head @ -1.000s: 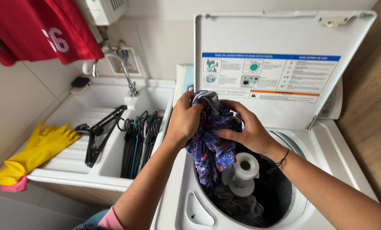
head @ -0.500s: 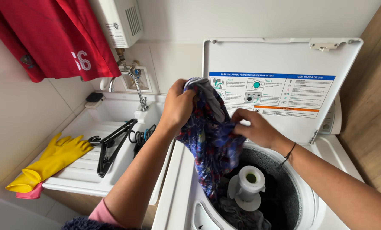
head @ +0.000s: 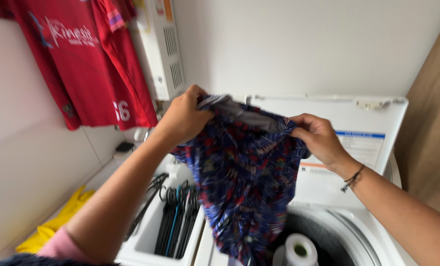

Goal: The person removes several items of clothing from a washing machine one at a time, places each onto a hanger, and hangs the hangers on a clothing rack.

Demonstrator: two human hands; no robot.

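A blue patterned garment [head: 244,182] with red and white marks and a grey waistband hangs stretched between both my hands above the open top-loading washer [head: 362,231]. My left hand [head: 183,118] grips its left upper edge. At the right upper edge my right hand [head: 318,138] holds the waistband; a thin bracelet sits on that wrist. The cloth's lower end dangles over the drum, beside the white agitator [head: 298,249].
The washer's lid [head: 372,123] stands raised behind the garment. To the left, a white utility sink [head: 151,236] holds several dark hangers [head: 175,221], and yellow rubber gloves [head: 57,221] lie on its side. A red shirt [head: 82,59] hangs on the wall next to a white heater box [head: 161,49].
Both hands have lifted the garment up out of the drum and pulled it apart, so it now hangs spread open. The view has tilted up toward the wall.
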